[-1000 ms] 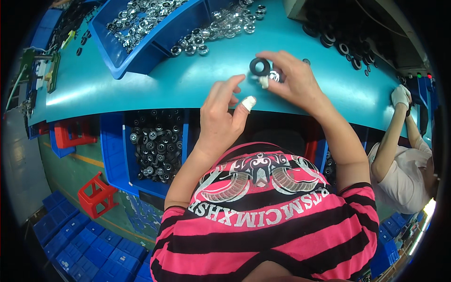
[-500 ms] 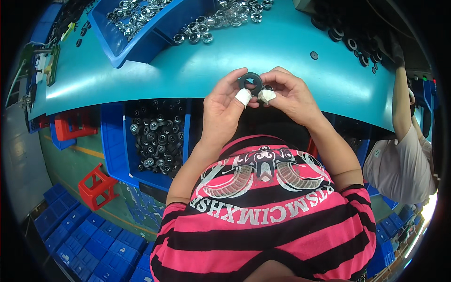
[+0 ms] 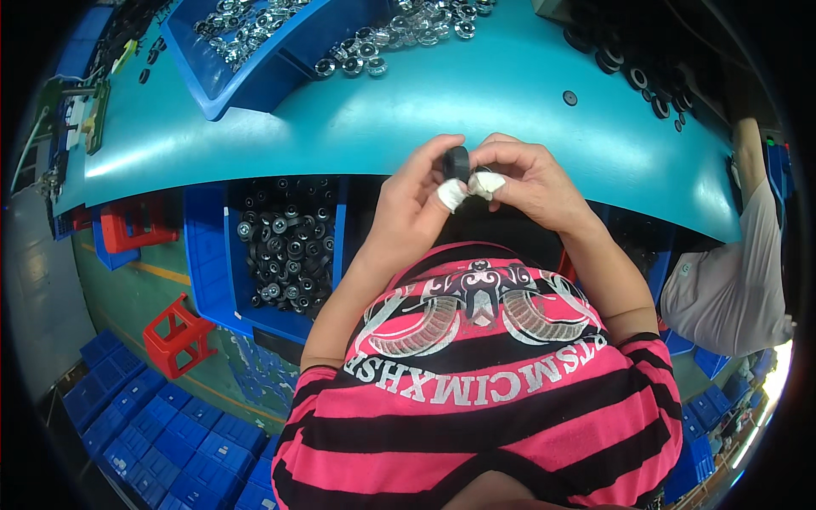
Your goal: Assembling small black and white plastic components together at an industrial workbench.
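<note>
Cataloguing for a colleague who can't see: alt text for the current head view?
A person's left hand holds a black ring beside the right hand at the near edge of a teal table. Shiny parts lie in a blue bin beyond; dark wheels in another bin below.

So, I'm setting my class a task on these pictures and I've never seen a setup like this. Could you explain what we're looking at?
There is no machine at work here, just a person's two bare hands. A wide fisheye camera on the person's head looks down, so straight edges bend and the picture's left is the person's left.

The left hand holds a black round part, seen nearly edge-on. The right hand is close beside it; whatever its fingers pinch is mostly hidden.

On the blue-green table lie shiny silver parts, a blue bin holding more of them, and, to the right, black rings. Below the table edge, another bin holds dark wheels.
</note>
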The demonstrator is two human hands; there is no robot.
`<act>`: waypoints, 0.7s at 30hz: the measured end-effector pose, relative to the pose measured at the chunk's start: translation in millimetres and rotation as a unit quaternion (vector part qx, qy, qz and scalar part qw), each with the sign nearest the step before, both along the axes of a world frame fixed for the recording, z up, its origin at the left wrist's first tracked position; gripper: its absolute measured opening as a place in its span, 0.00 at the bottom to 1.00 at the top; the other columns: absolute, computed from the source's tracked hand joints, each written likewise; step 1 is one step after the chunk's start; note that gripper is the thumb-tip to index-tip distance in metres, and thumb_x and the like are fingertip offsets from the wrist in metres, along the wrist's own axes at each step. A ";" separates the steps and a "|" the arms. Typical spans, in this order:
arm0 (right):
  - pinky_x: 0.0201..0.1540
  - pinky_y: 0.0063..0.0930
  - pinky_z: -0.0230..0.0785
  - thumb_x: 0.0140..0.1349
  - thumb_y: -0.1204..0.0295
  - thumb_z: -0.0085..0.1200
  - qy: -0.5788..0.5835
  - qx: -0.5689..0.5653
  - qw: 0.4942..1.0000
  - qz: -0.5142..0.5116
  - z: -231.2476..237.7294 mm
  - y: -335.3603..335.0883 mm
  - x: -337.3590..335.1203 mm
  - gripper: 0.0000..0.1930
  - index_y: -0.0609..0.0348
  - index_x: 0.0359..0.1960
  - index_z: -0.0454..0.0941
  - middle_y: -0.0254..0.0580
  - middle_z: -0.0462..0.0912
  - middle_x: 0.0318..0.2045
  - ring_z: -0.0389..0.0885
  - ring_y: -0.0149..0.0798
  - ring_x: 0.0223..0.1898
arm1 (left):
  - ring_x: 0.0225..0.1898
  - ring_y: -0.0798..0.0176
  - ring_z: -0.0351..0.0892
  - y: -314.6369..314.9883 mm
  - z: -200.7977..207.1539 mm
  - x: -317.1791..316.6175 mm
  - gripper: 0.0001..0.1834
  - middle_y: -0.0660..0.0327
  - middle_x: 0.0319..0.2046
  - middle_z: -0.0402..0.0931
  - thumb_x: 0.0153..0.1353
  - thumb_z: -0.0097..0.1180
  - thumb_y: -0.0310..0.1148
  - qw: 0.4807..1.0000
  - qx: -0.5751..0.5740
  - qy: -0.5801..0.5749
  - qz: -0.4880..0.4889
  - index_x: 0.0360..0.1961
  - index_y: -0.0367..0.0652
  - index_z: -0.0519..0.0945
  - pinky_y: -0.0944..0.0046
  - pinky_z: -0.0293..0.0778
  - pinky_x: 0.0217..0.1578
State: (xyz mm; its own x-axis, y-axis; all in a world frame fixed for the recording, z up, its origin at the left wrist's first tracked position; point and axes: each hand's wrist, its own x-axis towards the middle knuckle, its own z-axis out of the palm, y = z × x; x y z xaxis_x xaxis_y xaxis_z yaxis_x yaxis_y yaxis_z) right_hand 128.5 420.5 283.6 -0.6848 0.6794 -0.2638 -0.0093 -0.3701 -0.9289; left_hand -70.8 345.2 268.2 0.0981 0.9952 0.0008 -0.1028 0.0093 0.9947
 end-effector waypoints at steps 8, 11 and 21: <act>0.50 0.19 0.75 0.55 0.81 0.67 0.073 0.023 0.992 -0.100 14.0 -5.1 -5.6 0.21 0.64 0.52 0.79 0.34 0.81 0.42 0.80 0.25 0.45 | 0.35 0.58 0.80 -0.4 -14.9 -7.5 0.31 0.45 0.43 0.77 0.77 0.37 0.49 0.864 -0.126 -0.483 -0.066 0.68 0.34 0.62 0.60 0.80 0.33; 0.48 0.18 0.74 0.55 0.81 0.66 0.052 0.026 0.994 -0.090 10.6 -2.3 -2.1 0.22 0.65 0.53 0.79 0.32 0.80 0.41 0.78 0.23 0.43 | 0.34 0.59 0.78 0.7 -17.6 -6.2 0.31 0.45 0.43 0.77 0.78 0.35 0.51 0.863 -0.127 -0.485 -0.064 0.69 0.35 0.61 0.61 0.79 0.31; 0.46 0.16 0.73 0.58 0.79 0.66 0.018 0.068 0.993 -0.099 6.3 -2.0 2.2 0.22 0.65 0.55 0.80 0.31 0.76 0.41 0.73 0.21 0.38 | 0.37 0.58 0.80 4.8 -20.9 -1.9 0.29 0.45 0.46 0.77 0.76 0.41 0.46 0.865 -0.113 -0.487 -0.048 0.67 0.34 0.63 0.60 0.79 0.36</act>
State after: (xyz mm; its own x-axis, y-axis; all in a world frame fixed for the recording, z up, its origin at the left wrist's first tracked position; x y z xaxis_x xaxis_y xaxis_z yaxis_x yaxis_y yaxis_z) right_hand 130.7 418.5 289.9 -0.5410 0.8297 -0.1376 -0.1044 -0.2286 -0.9679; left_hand -72.7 350.0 247.3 0.2420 0.9681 -0.0645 -0.8784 0.2468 0.4094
